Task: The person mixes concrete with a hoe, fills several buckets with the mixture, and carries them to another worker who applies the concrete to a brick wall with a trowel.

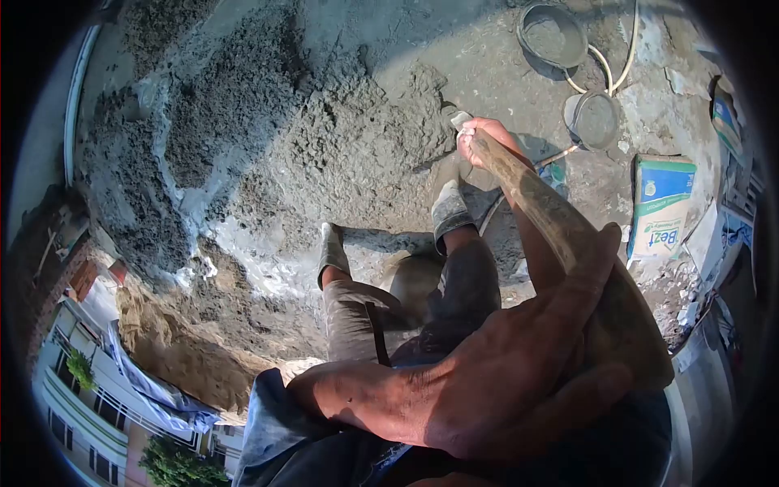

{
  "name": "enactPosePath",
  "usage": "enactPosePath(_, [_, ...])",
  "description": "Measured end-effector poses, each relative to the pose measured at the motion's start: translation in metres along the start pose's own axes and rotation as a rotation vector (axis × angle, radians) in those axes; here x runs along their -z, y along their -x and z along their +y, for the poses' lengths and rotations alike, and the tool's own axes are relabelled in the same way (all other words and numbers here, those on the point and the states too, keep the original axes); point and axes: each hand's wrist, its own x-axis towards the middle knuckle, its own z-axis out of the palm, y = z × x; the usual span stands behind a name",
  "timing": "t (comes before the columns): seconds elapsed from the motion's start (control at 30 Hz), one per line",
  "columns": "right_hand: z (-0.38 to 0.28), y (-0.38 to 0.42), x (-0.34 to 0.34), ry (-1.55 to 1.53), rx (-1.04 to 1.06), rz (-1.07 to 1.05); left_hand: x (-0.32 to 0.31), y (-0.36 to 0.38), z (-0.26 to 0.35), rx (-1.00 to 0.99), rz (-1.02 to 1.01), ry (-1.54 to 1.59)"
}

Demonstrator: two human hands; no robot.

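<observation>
A thick, curved wooden tool handle [535, 195] runs from the wet mortar [365, 114] up toward me, its broad butt end close to the camera. My left hand [503, 373] reaches across my body and is closed around the upper part, near that end. Farther down, my right hand [491, 138] is wrapped round the lower part, its fingertips coated with pale mortar. The tool's head does not show clearly past the right hand. Grey, lumpy mortar spreads just ahead of my mortar-smeared boots [451, 213].
A bucket of grey mix [554, 36] and a smaller container [594, 120] stand at upper right, with a hose [626, 61] beside them. A blue and white cement bag [661, 207] lies right. Sand [178, 333] is heaped at lower left, near a blue tarp [154, 390].
</observation>
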Motion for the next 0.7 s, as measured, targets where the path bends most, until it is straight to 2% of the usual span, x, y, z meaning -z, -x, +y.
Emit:
enactPosePath(0.03, [-0.017, 0.021, 0.000, -0.058, 0.001, 0.004, -0.014, -0.016, 0.008, -0.011, -0.028, 0.004])
enactPosePath(0.1, [-0.052, 0.066, 0.004, -0.170, 0.011, 0.014, -0.038, -0.045, 0.023, -0.276, -0.026, -0.130])
enactPosePath(0.17, [-0.072, 0.098, -0.005, -0.283, -0.002, -0.017, -0.064, -0.056, 0.027, -0.354, -0.049, -0.158])
enactPosePath(0.2, [-0.079, 0.117, -0.006, -0.040, 0.247, -0.136, -0.076, -0.058, 0.028, -0.421, -0.046, -0.187])
enactPosePath(0.3, [-0.132, 0.172, -0.003, -0.105, 0.258, -0.128, -0.101, -0.060, 0.035, -0.618, -0.022, -0.264])
enactPosePath(0.33, [-0.131, 0.193, -0.027, -0.072, 0.302, -0.164, -0.092, -0.055, 0.069, -0.090, -0.394, -0.196])
enactPosePath(0.37, [-0.142, 0.206, -0.034, -0.065, 0.303, -0.180, -0.093, -0.052, 0.060, -0.094, -0.389, -0.213])
enactPosePath(0.43, [-0.158, 0.220, -0.042, 0.101, 0.541, -0.061, -0.089, -0.045, 0.018, -0.516, -0.121, -0.097])
enactPosePath(0.47, [-0.164, 0.214, -0.040, 0.101, 0.534, -0.069, -0.069, -0.041, 0.013, -0.391, -0.169, -0.232])
enactPosePath(0.5, [-0.170, 0.204, -0.036, 0.221, 0.653, -0.087, -0.044, -0.034, 0.008, -0.258, -0.215, -0.360])
enactPosePath(0.53, [-0.188, 0.191, -0.016, 0.344, 0.775, -0.101, -0.030, -0.027, -0.006, -0.093, -0.040, -0.492])
enactPosePath(0.57, [-0.189, 0.174, -0.011, 0.346, 0.772, -0.099, -0.014, -0.023, -0.026, 0.070, 0.135, -0.616])
enactPosePath(0.6, [-0.182, 0.152, -0.007, 0.358, 0.847, 0.022, 0.016, -0.029, -0.059, 0.251, 0.221, -0.739])
enactPosePath(0.63, [-0.176, 0.132, 0.000, 0.364, 0.922, 0.145, 0.053, -0.039, -0.111, 0.294, 0.303, -0.879])
enactPosePath(0.67, [-0.177, 0.110, 0.013, 0.382, 0.903, 0.194, 0.086, -0.054, -0.160, 0.272, 0.454, -0.910])
enactPosePath(0.7, [-0.181, 0.086, 0.025, 0.395, 0.885, 0.239, 0.124, -0.069, -0.208, 0.353, 0.486, -1.021])
